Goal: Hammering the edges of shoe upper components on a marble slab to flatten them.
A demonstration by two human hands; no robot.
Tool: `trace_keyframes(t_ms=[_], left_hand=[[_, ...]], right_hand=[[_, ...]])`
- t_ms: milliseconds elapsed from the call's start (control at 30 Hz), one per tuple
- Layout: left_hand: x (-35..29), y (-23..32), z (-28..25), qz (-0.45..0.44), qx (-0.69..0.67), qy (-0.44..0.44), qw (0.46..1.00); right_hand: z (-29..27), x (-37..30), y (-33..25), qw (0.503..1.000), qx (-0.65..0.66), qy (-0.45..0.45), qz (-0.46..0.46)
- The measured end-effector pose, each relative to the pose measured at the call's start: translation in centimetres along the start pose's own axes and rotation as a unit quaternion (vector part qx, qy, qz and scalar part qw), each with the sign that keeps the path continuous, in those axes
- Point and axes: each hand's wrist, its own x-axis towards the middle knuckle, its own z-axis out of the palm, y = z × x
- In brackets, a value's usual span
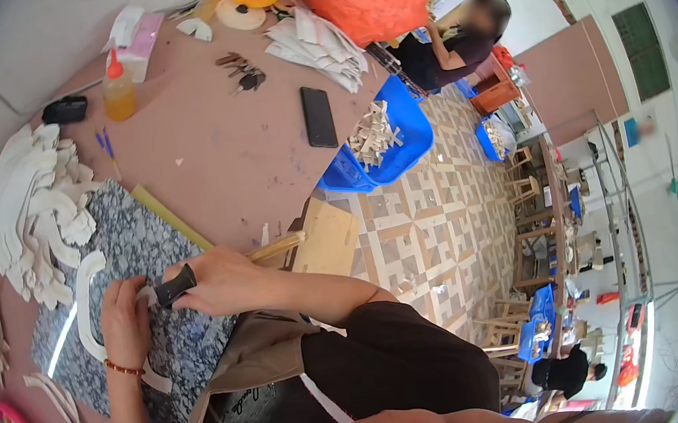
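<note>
My right hand (215,281) is closed round a hammer; its black head (176,286) points toward my left hand and its wooden handle (279,245) sticks out to the right. Fingers bent, my left hand (124,315) presses on a white curved strip (86,309) lying on a speckled grey stone slab (131,226). Part of that strip is hidden under the hand and wrist. Whatever small piece sits between the left fingertips and the hammer head is hard to make out. A beaded bracelet is on my left wrist.
White strips (35,209) pile up left of the slab. Beyond it stand a glue bottle (118,91), keys (246,74) and a black phone (318,117). Blue bins (405,130) with scraps sit past the table edge. A co-worker (455,51) is at the far right.
</note>
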Motion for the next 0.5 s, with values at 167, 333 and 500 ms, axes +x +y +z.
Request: trace_keyframes(t_ms=[167, 333, 500], left_hand=[[1.0, -3.4, -0.3, 0.02, -0.01, 0.034, 0.999], [2.5, -7.3, -0.7, 0.047, -0.002, 0.06, 0.997], [4.9, -11.5, -1.5, 0.054, -0.006, 0.076, 0.996]], right_hand=[[3.2, 3.2, 2.3, 0.959, 0.051, 0.271, -0.064], [5.4, 7.8, 4.5, 0.954, -0.015, 0.29, -0.073], [8.3, 13.7, 6.5, 0.93, -0.016, 0.348, -0.118]])
